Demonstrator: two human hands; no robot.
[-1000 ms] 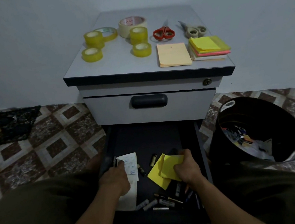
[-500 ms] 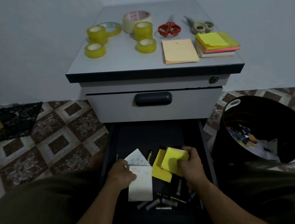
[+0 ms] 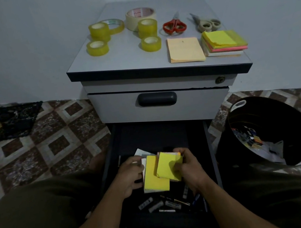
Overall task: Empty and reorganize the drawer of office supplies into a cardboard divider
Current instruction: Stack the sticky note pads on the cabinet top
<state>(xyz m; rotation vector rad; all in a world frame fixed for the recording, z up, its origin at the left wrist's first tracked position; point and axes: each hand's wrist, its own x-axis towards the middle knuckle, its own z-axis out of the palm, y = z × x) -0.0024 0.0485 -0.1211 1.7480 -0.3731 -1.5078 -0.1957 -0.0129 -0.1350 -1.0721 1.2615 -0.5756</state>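
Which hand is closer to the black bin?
Right. The right hand is over the drawer beside the black bin; the left hand is farther off, beyond the yellow notes.

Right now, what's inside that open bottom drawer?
The left hand and right hand hold yellow note pads in the drawer; white paper peeks behind them, and what look like batteries and pens lie near the front. Anything beneath the pads and hands is covered.

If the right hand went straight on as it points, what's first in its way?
Likely the larger yellow pad in the left hand, just past the small yellow pad the right hand grips; depth unclear.
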